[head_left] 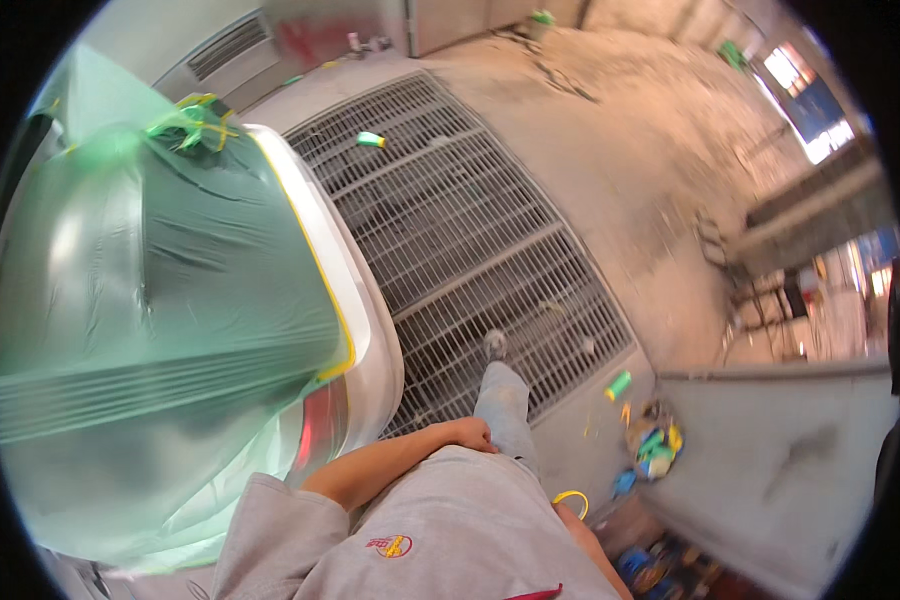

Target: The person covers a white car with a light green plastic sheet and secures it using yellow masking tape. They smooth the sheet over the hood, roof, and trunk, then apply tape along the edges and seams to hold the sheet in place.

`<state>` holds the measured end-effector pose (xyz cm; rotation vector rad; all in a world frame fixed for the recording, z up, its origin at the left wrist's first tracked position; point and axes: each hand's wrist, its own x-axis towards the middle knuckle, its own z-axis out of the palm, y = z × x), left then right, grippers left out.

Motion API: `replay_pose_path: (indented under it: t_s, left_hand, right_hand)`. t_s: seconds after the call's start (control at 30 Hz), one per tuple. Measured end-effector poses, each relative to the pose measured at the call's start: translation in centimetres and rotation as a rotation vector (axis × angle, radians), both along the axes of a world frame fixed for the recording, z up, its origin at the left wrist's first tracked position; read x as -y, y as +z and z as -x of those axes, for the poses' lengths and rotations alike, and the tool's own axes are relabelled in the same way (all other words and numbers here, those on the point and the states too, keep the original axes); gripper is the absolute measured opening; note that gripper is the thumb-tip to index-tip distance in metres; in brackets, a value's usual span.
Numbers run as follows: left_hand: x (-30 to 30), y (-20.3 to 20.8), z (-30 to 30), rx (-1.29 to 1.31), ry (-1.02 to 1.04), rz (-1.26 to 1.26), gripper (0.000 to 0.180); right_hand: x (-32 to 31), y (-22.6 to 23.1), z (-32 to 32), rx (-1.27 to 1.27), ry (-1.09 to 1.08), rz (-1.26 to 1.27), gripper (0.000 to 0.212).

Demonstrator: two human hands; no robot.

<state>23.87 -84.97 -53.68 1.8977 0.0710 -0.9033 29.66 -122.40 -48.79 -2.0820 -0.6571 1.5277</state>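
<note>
My left hand [470, 433] is curled closed in front of my waist. Whatever may be inside its fingers is hidden. Low at my right side, my right hand [566, 513] is partly covered by my body. A yellow tape roll [573, 496] sticks out of it like a ring. To my left stands a white car [375, 335], with green masking film [230, 270] draped over its glass and upper body. Yellow tape [305, 245] runs along the film's edge. Below the film's corner, a red tail light [315, 425] shows. Neither hand touches the car.
Metal floor grating [450, 200] lies beside the car, with my shoe [495, 345] on it. One green roll [371, 139] rests on the grating, another [619, 385] near its edge. A pile of crumpled waste [655, 445] sits at right, beside a grey panel [780, 450].
</note>
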Motion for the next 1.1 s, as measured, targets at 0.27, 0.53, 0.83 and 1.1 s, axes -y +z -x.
replay_pose_path:
  t_s: [0.27, 0.53, 0.83, 1.1]
  left_hand:
    - [-10.2, 5.0, -14.6, -0.047, 0.227, 0.038, 0.076]
    - [-22.6, 6.7, -28.4, 0.000, 0.119, 0.159, 0.070]
    - [-47.8, 9.7, -39.0, 0.056, -0.091, 0.113, 0.061]
    - [-70.6, 7.9, -28.0, -0.218, 1.094, 0.261, 0.034]
  right_hand:
    - [-11.9, -0.3, -24.8, 0.088, 0.114, 0.029, 0.037]
    - [-28.4, 3.3, -37.6, 0.048, 0.205, 0.155, 0.036]
    - [-55.4, 9.6, -43.4, 0.064, 0.209, 0.200, 0.034]
    - [-78.5, 8.1, -55.1, -0.259, 0.227, 0.192, 0.049]
